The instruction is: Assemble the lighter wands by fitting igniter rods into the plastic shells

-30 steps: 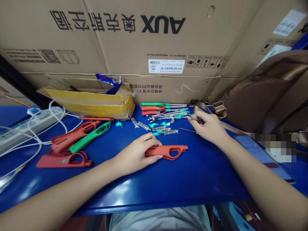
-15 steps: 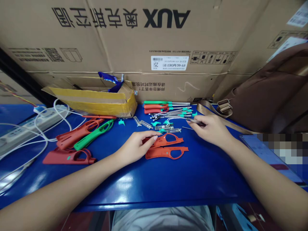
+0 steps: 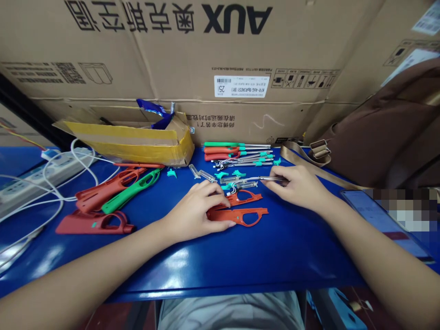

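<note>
My left hand [image 3: 197, 213] is curled over the left ends of two orange lighter casing halves lying on the blue table. Its thumb is at the near edge of the nearer half [image 3: 252, 217] and its fingers rest at the far edge, beside the farther half [image 3: 252, 197]. My right hand [image 3: 294, 183] pinches a metal lighter tube [image 3: 265, 178], whose white wires point left above the casing halves. Beyond the halves lie clear fuel tanks [image 3: 247, 184] and small teal triggers [image 3: 239, 173].
Metal tubes and assembled lighters [image 3: 222, 150] lie at the back. Left are red casings [image 3: 94, 224], a green casing [image 3: 127, 195], a yellow-taped box [image 3: 137, 144] and a power strip [image 3: 68, 165]. A phone [image 3: 381, 220] and a brown bag [image 3: 385, 123] are at right.
My left hand has spread and shifted nearer, its thumb now at the nearer casing half's edge. My right hand has brought the metal tube lower, its wires now over the tanks by the farther half.
</note>
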